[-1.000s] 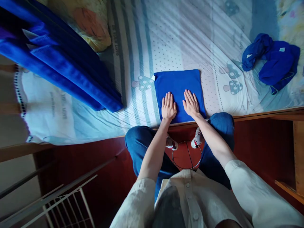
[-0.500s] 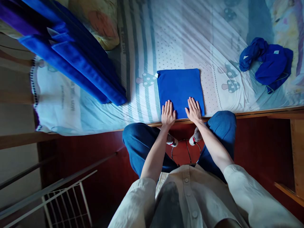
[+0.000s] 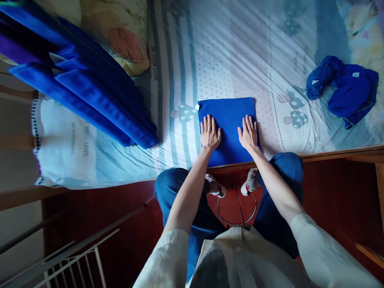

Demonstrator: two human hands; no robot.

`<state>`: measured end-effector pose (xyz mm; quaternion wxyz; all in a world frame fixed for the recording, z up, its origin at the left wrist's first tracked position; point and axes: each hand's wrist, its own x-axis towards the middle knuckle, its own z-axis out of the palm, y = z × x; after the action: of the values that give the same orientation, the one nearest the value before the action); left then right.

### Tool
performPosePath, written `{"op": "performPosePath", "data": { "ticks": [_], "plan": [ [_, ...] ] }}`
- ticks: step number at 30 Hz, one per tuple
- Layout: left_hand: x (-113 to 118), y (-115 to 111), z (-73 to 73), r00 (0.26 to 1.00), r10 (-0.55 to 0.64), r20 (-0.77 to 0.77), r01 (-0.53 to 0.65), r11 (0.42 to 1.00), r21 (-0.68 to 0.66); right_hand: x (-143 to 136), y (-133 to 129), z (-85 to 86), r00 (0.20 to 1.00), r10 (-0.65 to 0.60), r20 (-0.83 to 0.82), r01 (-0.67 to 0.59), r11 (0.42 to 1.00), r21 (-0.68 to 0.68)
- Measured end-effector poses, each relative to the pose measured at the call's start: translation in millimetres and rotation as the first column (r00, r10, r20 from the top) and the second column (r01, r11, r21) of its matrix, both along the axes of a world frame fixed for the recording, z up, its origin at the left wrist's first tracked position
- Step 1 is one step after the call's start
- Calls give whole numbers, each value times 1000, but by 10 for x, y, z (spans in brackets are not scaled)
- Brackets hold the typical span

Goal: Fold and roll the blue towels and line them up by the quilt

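Note:
A flat, square-looking piece of blue cloth (image 3: 229,120) lies on the bed close to its front edge, a small white tag at its far left corner. My left hand (image 3: 210,133) rests palm down on the cloth's left side, fingers stretched out. On the right side of the same cloth, my right hand (image 3: 249,133) also lies flat with its fingers spread. Neither hand grips anything. The cloth's middle shows between them.
Long folded blue fabric (image 3: 99,88) hangs across the bed's left part. A crumpled blue cloth (image 3: 349,90) lies to the right, near a patterned pillow (image 3: 364,36). Another pillow (image 3: 120,40) is at the back left. A white metal rack (image 3: 78,264) stands at lower left.
Both hands have slid away from me over the cloth, and the right one is a little nearer its right edge. The whole view has shifted, so the bed appears lower.

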<state>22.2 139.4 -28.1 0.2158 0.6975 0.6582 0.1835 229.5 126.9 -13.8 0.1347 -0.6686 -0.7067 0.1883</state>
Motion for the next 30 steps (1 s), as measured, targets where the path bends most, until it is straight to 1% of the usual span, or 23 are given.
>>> {"op": "performPosePath", "data": {
  "ticks": [3,6,10,12,14,16,19,24,30],
  "plan": [
    [-113,327,-35,1000,-1,31,0,1000,18,68,348,-77,997,68,20,-68,998,-11],
    [-229,527,-88,998,34,58,-35,999,16,166,637,-190,995,83,57,-84,996,11],
    [-306,625,-154,996,67,66,-67,998,-1,269,865,-368,994,61,91,-66,996,58],
    [-304,629,-159,996,72,49,-72,997,-5,290,903,-437,993,63,101,-71,994,80],
    [-286,596,-138,997,67,35,-67,998,-10,289,891,-464,992,66,107,-75,993,91],
    [-267,500,-94,998,58,30,-58,998,-21,280,829,-435,992,61,109,-71,994,87],
    [-246,213,-14,998,48,40,-46,998,-50,276,633,-310,994,56,99,-61,997,51],
    [-216,-442,54,995,94,32,-92,994,-52,316,111,-88,999,27,45,-28,999,21],
    [-205,-1075,98,991,133,-14,-134,990,-55,337,-514,14,998,-18,54,18,1000,4]
  ]
}}
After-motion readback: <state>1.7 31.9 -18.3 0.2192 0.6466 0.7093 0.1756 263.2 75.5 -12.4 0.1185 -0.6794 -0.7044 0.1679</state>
